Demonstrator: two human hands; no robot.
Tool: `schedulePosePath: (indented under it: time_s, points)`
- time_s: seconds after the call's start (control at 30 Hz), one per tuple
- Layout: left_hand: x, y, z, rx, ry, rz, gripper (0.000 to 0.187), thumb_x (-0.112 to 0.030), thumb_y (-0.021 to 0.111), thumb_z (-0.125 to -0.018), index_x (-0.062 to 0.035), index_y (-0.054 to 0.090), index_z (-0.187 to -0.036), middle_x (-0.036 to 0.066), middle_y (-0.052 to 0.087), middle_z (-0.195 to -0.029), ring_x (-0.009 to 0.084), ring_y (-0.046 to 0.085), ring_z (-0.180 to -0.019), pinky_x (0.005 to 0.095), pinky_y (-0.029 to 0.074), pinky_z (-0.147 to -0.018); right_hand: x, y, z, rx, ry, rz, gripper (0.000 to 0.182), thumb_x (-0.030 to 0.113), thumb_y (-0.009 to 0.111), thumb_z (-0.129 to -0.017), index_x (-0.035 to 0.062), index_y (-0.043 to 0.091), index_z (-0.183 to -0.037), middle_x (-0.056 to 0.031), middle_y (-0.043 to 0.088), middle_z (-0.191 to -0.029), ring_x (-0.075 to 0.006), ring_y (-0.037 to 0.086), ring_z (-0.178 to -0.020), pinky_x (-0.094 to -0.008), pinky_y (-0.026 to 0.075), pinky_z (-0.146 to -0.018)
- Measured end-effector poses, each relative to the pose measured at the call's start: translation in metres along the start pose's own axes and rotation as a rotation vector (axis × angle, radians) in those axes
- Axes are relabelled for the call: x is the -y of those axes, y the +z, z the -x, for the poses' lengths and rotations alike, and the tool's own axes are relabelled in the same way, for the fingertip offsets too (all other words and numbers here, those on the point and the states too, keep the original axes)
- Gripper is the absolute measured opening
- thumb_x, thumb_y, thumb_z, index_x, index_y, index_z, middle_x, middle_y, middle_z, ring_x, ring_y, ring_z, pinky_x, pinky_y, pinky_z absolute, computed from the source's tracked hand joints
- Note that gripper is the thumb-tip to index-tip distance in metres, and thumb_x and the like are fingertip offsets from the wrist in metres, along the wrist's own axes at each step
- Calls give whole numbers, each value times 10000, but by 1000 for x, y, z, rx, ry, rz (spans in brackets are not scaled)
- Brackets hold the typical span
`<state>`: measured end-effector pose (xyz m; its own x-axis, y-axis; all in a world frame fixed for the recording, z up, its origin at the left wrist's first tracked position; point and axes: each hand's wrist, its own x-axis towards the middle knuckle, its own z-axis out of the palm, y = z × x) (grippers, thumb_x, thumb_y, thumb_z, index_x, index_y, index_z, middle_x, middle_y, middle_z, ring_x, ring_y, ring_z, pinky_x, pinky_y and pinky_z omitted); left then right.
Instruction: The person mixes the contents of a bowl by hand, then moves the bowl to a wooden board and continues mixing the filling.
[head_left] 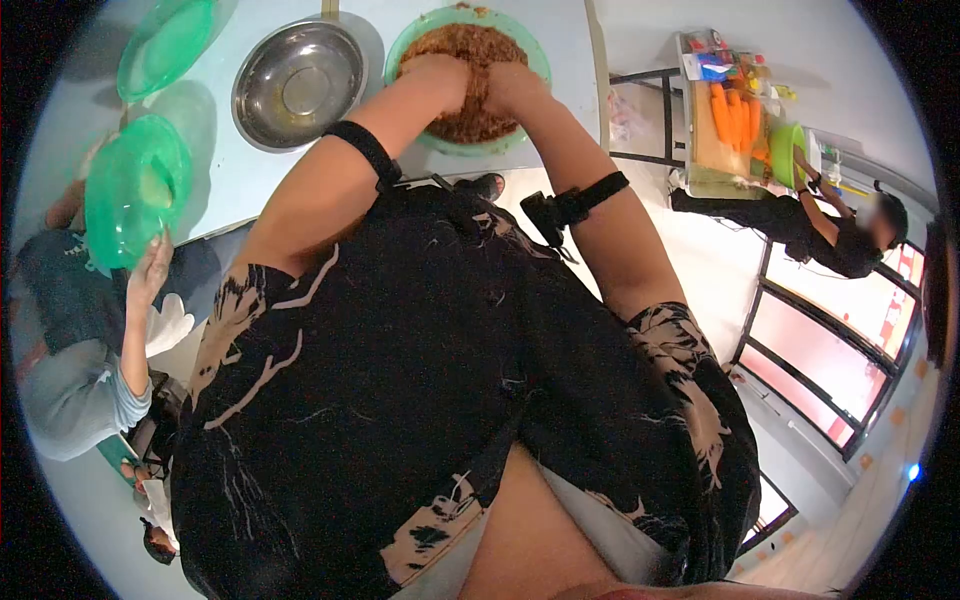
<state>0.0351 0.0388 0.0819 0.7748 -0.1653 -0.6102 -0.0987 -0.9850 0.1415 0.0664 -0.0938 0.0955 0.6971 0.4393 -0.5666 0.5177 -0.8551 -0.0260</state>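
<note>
Both of my hands reach into a pale green bowl (pixel 541 60) at the top of the view. It is filled with a reddish-brown, minced-looking mixture (pixel 465 42). My left hand (pixel 440 80) sinks into the left part of the mixture, and my right hand (pixel 510 88) presses in close beside it. The fingers of both are buried, so their grip does not show. Some of the mixture clings between the hands. Left of the bowl stands a steel basin (pixel 303 90) with only a little residue at its bottom.
The bowls stand on a light table (pixel 225 60). At left, a person holds a translucent green basin (pixel 135 190); another green basin (pixel 165 45) lies beyond. On the right, another person works at a green bowl (pixel 787 155) beside carrots (pixel 735 118) on a second table.
</note>
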Motion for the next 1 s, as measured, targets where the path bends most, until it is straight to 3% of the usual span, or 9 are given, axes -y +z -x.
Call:
schedulePosePath:
  time_s: [0.1,0.2,0.3,0.37,0.47,0.67,0.8,0.87,1.0]
  points:
    - [4,6,-2,-225,86,158,464,-103,670,-711,16,558,-1145,223,652,-1065,353,639,-1008,455,534,-831,-7,15,-19,-223,-219,-183,425,296,733,-647,64,677,-999,-191,678,-964,-343,652,-930,-437,531,-823]
    - [12,3,9,-407,52,226,397,-127,682,-692,21,624,-1056,219,669,-1015,361,644,-985,450,535,-832,-4,10,-6,-312,27,-116,437,323,733,-641,55,675,-981,-199,678,-925,-354,656,-892,-445,530,-803]
    - [-2,-7,19,-94,58,127,339,-128,694,-703,-8,677,-1020,209,652,-1089,346,634,-1030,441,534,-841,-1,-2,2,-5,-75,76,429,354,717,-661,51,679,-962,-194,680,-935,-354,657,-884,-448,531,-798]
    - [-6,-8,9,-17,75,119,341,-135,702,-723,-54,695,-1054,186,642,-1153,330,628,-1063,440,530,-856,-10,11,-15,-173,-168,-63,420,340,720,-659,41,681,-950,-195,681,-926,-350,659,-886,-445,532,-802]
    - [10,9,-1,-504,64,235,411,-175,702,-661,17,652,-1021,231,663,-1012,383,639,-969,453,528,-841,-8,3,1,-356,-93,-121,338,259,716,-677,26,700,-921,-193,685,-955,-343,664,-920,-443,537,-811]
    - [4,8,6,-150,155,181,455,-147,704,-686,-15,583,-1104,225,662,-979,379,649,-957,452,529,-832,0,7,-8,-60,-79,-32,383,313,705,-714,40,681,-982,-195,680,-965,-367,648,-933,-443,526,-828]
    - [5,5,8,-416,-74,268,465,-156,701,-679,-12,595,-1108,215,665,-1017,369,651,-964,453,529,-836,-5,10,0,-380,-47,-203,411,300,696,-702,38,664,-1018,-216,670,-931,-374,643,-923,-443,521,-831]
    - [8,8,9,-450,-85,228,493,-160,698,-679,-13,582,-1135,225,658,-1039,371,645,-979,453,529,-837,-11,20,-11,-225,-74,-75,416,251,682,-679,36,645,-1033,-225,664,-937,-375,639,-925,-449,518,-828]
    - [-1,-2,14,-65,12,167,449,-194,703,-729,-20,633,-1138,186,646,-1132,337,633,-1043,457,533,-848,-1,14,-10,-54,-149,-25,387,215,683,-676,35,645,-1017,-218,668,-939,-364,644,-916,-448,523,-819]
